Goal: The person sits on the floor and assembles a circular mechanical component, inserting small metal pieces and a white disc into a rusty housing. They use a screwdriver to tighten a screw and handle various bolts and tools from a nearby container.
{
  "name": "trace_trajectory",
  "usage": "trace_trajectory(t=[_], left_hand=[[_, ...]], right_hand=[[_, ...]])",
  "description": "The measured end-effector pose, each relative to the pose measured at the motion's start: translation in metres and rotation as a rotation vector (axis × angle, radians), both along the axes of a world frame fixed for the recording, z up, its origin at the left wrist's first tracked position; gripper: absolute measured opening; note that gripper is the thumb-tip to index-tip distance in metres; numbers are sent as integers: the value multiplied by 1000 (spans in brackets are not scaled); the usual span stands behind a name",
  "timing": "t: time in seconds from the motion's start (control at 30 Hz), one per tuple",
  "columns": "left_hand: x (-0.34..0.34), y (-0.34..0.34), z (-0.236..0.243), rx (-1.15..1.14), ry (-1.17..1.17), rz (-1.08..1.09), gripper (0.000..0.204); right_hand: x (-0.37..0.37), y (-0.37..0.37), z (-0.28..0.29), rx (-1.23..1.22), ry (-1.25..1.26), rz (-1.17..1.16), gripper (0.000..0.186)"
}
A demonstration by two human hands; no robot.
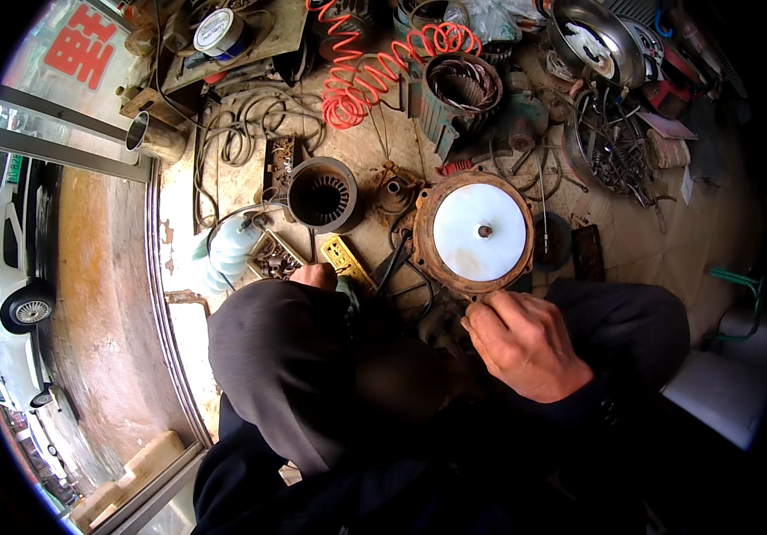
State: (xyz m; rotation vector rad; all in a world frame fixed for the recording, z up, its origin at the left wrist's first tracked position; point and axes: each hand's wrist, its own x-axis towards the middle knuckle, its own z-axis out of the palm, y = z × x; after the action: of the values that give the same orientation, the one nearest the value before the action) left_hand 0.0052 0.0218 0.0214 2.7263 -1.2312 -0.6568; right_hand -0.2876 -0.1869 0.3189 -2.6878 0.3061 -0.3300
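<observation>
I see the round, rusty-brown metal housing (pixel 424 239) with its flat white disc (pixel 465 209) just beyond the nearer right hand (pixel 522 343), fingers pinched narrow, while the half-hidden left hand's (pixel 315 275) grip I cannot tell.

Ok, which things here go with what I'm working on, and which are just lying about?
Likely in use:
rusty round housing, right hand at its edge
white disc on it
yellow case, beside the left hand

Apparently lying about:
red coiled hose
metal pan
white-topped tub
</observation>
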Motion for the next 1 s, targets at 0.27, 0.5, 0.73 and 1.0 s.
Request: trace_trajectory(t=[0.27,0.5,0.73,1.0], left_hand=[[-1,-13,-6,19,-64,-43,18],[7,-8,-40,31,-149,-72,18],[2,-18,-25,81,-125,-68,17],[1,-27,6,307,-73,-89,12]], right_hand=[[6,20,-8,9,-47,126,13],[8,28,-19,67,-105,213,9],[6,29,-15,55,-83,220,11],[11,31,-9,48,-47,246,11]])
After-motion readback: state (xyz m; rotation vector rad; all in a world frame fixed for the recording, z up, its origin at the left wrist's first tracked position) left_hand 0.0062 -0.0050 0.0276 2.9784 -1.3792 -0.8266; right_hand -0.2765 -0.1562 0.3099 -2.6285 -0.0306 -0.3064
